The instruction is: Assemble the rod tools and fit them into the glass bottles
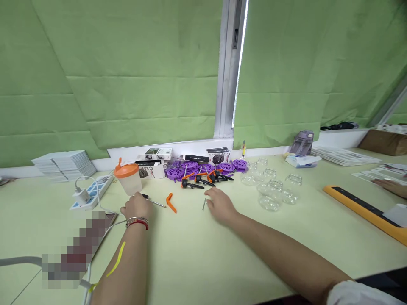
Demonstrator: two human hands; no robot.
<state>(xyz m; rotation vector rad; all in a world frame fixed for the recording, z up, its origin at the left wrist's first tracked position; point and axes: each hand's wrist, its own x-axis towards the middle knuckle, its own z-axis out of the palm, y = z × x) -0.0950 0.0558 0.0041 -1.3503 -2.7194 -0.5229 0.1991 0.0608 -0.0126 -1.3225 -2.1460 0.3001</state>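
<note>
My left hand (137, 207) is closed at the left of the table, by the orange-lidded cup (127, 178). A screwdriver (157, 203) sticks out to the right from its fingers, with a bit of black and a thin metal shaft showing. My right hand (221, 206) rests low over the table with the thumb and forefinger slightly apart. A thin metal bolt (204, 205) lies right beside its thumb tip; whether they touch is unclear. Between the two hands lies a bent orange plastic piece (171, 203).
Purple plastic wheels (190, 167) and black-and-orange clamp parts (192, 184) lie behind, before small boxes (159, 153). Clear glass jars (275, 189) stand right. At left are a power strip (95, 192), a phone (79, 250) and cables. Another person's hand (391, 186) is far right.
</note>
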